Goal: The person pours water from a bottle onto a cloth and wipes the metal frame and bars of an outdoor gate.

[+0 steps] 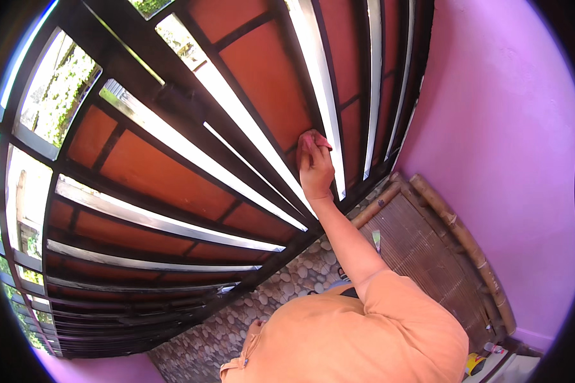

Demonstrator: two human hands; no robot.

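Note:
My right hand (pixel 317 178) reaches up and forward, its fingers closed on a crumpled reddish-pink cloth (pixel 311 140). It presses the cloth at the edge of an orange-red panel (pixel 266 81) of a dark-framed slatted gate (pixel 191 115). Just right of the cloth runs a bright open gap between the slats. My left hand (pixel 255 330) hangs low at my side, mostly hidden by my orange shirt (pixel 345 340). Only part of it shows, so its grip cannot be made out.
A bamboo bench (pixel 421 249) stands to the right against a purple wall (pixel 498 143), with a paintbrush (pixel 376 239) on its seat. Below is a pebble-patterned floor (pixel 287 277). A small bottle (pixel 493 348) and a yellow item (pixel 474 364) sit at the lower right.

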